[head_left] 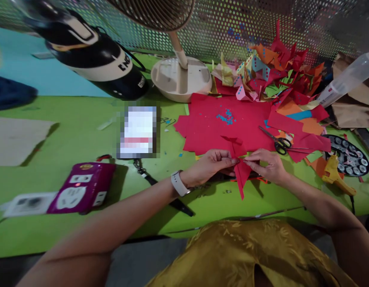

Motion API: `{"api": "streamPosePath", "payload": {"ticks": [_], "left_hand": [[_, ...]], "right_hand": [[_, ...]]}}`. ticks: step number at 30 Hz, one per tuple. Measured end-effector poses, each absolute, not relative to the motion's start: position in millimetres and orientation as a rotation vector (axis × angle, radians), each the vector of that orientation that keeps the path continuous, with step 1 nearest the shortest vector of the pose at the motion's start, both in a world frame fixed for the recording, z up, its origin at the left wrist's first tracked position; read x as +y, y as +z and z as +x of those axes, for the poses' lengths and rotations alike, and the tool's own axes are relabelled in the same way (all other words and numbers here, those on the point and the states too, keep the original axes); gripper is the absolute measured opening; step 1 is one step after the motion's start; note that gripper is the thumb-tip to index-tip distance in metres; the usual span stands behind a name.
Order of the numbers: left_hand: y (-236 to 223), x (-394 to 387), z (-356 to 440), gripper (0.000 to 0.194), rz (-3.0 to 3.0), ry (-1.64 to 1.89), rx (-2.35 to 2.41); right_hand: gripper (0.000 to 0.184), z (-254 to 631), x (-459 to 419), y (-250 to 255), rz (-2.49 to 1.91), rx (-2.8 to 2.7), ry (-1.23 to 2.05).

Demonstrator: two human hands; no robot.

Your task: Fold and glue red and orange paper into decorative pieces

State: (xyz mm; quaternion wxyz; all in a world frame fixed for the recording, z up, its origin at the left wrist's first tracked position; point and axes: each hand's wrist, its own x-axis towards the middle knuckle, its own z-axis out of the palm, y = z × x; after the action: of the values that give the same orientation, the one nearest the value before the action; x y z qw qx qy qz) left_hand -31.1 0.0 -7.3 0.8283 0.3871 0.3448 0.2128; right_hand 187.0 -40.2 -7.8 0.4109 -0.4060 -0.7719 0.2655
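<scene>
A folded red paper piece (242,177) with pointed ends is held up above the table's front part. My left hand (218,162) pinches it from the left between thumb and fingers. From the right, my right hand (267,164) has its thumb and fingertips closed at the paper's edge; whether something tiny sits in that pinch is too small to tell. Just beyond both hands lie red paper sheets (202,119) with a small heap of blue dots (226,117) on them. Black-handled scissors (281,145) rest by the sheets' right side.
Folded colored papers (265,71) are piled at the back right. A yellow glue gun (334,173) and a round black tray (350,155) lie at right. Leftward are a lit phone (138,131), a purple power socket box (83,187), a fan base (181,81) and a dark bottle (103,59).
</scene>
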Motion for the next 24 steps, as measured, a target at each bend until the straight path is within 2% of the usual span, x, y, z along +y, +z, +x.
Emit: {"api": "streamPosePath", "payload": {"ticks": [6, 24], "left_hand": [[-4.6, 3.4, -33.8, 0.038, 0.808, 0.395, 0.72], [0.2, -0.5, -29.3, 0.034, 0.862, 0.416, 0.848]], "right_hand": [[0.016, 195.4, -35.1, -9.2, -0.801, -2.135, 0.477], [0.018, 195.5, -38.8, -15.1, -0.8, -2.26, 0.439]]}}
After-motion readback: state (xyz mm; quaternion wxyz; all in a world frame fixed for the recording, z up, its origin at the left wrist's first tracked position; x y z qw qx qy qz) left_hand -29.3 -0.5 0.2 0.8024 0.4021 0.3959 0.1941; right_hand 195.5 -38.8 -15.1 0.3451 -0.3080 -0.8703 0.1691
